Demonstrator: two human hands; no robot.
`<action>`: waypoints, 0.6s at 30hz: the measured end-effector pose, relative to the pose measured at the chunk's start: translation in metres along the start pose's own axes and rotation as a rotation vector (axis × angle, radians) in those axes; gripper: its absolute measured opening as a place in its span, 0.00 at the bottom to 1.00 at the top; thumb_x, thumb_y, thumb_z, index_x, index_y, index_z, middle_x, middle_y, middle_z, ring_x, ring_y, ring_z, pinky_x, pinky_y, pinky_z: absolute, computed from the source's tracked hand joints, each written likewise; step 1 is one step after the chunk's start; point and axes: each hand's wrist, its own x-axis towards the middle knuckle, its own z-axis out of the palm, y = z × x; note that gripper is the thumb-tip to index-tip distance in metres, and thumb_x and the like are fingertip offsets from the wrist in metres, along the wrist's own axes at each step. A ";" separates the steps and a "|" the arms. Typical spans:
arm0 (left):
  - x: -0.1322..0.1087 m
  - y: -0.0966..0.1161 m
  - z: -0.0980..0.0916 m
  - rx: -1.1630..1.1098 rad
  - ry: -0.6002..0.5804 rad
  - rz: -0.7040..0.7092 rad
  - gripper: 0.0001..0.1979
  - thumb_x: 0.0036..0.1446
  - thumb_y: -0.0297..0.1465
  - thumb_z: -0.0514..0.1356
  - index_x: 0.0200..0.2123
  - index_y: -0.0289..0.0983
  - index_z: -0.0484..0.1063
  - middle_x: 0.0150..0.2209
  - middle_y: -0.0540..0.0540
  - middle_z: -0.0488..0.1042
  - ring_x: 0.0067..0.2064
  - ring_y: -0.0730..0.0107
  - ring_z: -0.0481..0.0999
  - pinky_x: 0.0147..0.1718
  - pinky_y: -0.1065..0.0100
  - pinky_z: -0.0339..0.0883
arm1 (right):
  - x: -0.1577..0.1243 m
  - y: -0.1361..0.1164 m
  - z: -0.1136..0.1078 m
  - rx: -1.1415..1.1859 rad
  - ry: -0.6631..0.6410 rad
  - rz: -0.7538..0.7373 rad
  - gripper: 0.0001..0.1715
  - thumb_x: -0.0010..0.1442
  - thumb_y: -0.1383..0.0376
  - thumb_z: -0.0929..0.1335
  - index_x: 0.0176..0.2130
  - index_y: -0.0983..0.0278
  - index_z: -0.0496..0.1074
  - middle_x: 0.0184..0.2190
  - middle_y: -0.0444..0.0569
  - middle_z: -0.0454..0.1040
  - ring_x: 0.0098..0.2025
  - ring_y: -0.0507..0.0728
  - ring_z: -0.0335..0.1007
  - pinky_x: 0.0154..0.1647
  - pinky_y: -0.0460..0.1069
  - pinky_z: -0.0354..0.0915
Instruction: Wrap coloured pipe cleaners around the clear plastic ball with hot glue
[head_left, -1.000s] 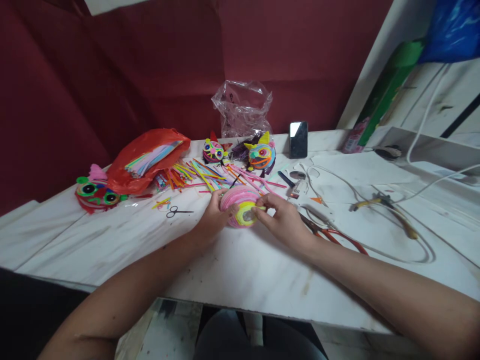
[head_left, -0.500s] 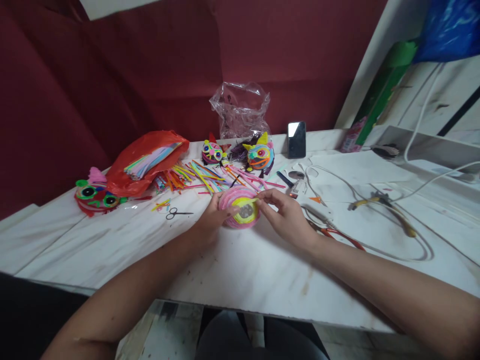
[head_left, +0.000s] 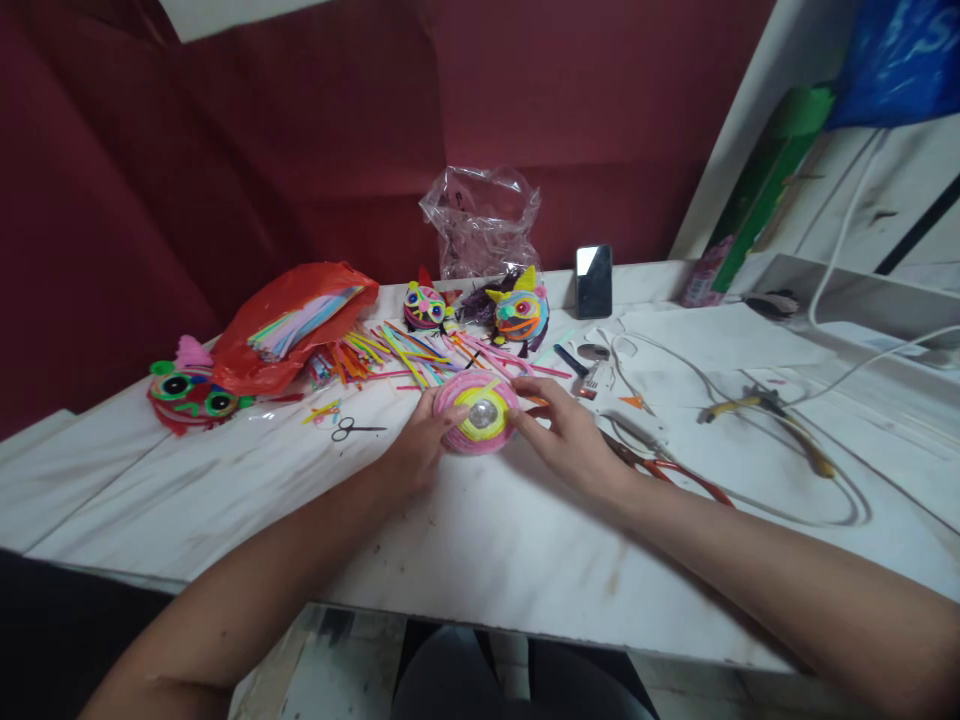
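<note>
A round piece (head_left: 454, 440) wound with pink and yellow pipe cleaners is held just above the table, its domed centre grey and shiny. At its left side my left hand (head_left: 420, 440) is closed on it, thumb across the front. My right hand (head_left: 566, 425) has its thumb and forefinger against the right rim, steadying it; its other fingers are partly hidden. A short yellow strand end shows near the top of the yellow rings. Behind lie loose pipe cleaners (head_left: 412, 350) in many colours.
Small scissors (head_left: 356, 430) lie left. A red bag (head_left: 255, 375) and a decorated animal head (head_left: 191, 400) stand beyond; two smaller heads (head_left: 426, 305) (head_left: 521, 315) and a phone (head_left: 594, 282) are at the back. Right are a glue gun (head_left: 634, 425), orange-handled tool (head_left: 686, 478), pliers (head_left: 787, 425) and cable.
The round piece has tilted, so its grey centre now shows more fully. My right fingers have left the yellow strand and spread to the right rim. My left hand keeps its hold.
</note>
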 end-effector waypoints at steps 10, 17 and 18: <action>-0.005 -0.006 0.002 0.137 0.018 0.157 0.36 0.35 0.35 0.73 0.49 0.39 0.62 0.41 0.46 0.73 0.41 0.63 0.75 0.42 0.62 0.68 | -0.004 -0.010 -0.005 -0.106 0.043 -0.237 0.05 0.61 0.69 0.66 0.33 0.62 0.71 0.29 0.48 0.74 0.33 0.55 0.71 0.34 0.50 0.69; -0.006 -0.006 0.000 0.169 0.000 0.188 0.42 0.36 0.37 0.73 0.54 0.39 0.59 0.49 0.42 0.71 0.48 0.59 0.74 0.46 0.61 0.68 | -0.006 -0.013 0.000 -0.021 0.010 -0.053 0.05 0.58 0.68 0.66 0.30 0.62 0.70 0.27 0.46 0.74 0.29 0.54 0.69 0.32 0.48 0.66; -0.007 -0.005 0.001 0.178 -0.002 0.194 0.43 0.36 0.37 0.73 0.55 0.39 0.58 0.50 0.42 0.70 0.48 0.59 0.74 0.47 0.61 0.68 | -0.006 -0.013 0.000 -0.020 0.008 -0.039 0.05 0.58 0.68 0.66 0.30 0.62 0.70 0.27 0.46 0.74 0.29 0.54 0.69 0.32 0.48 0.66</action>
